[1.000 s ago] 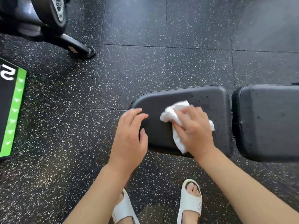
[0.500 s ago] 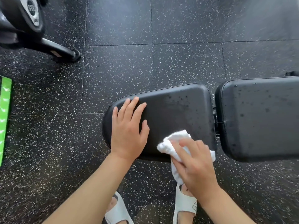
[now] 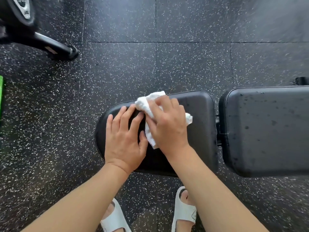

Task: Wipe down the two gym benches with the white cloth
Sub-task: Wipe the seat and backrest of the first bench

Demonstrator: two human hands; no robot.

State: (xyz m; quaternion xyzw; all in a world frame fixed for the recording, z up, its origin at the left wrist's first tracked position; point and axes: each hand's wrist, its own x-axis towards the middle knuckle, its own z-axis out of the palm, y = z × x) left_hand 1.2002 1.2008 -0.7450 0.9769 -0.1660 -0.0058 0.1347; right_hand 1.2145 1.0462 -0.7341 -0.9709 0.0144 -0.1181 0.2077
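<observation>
Wiping is under way on the seat pad (image 3: 192, 136): right hand (image 3: 167, 124) grips the white cloth (image 3: 147, 102), left hand (image 3: 124, 139) rests flat, fingers spread. Beside it, the back pad (image 3: 267, 128) shows droplets, apparently unwiped; a second bench is not in view.

A nubbly white terry cloth (image 3: 147, 104) is crumpling against a smooth, matt black vinyl-look seat pad (image 3: 197, 131). Speckled black rubber flooring (image 3: 184, 64) is showing a grainy, dull finish.

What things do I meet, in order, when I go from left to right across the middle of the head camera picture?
Green mat edge → speckled floor → left hand, flat on the seat pad → white cloth under the right hand → back pad, dotted with droplets.
</observation>
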